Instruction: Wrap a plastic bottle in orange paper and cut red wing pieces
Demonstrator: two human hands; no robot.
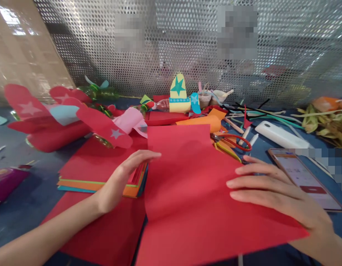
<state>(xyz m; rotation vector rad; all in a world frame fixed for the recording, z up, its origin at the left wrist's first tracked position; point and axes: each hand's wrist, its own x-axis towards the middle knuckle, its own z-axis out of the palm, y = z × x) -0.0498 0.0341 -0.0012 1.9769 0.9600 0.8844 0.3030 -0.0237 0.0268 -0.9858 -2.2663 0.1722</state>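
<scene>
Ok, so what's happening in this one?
A person is handling a large red sheet of paper at a cluttered table. The right hand has its fingers spread over the sheet's right side; the left hand is open at its left edge, whether touching is unclear. A paper stack lies to the left, a lit phone to the right.

Plain red sheet [182, 181] — pale yellow fin [178, 94] with a teal star [178, 86].

Bright light, glare on tan panel [24, 55], apparently slight blur
</scene>
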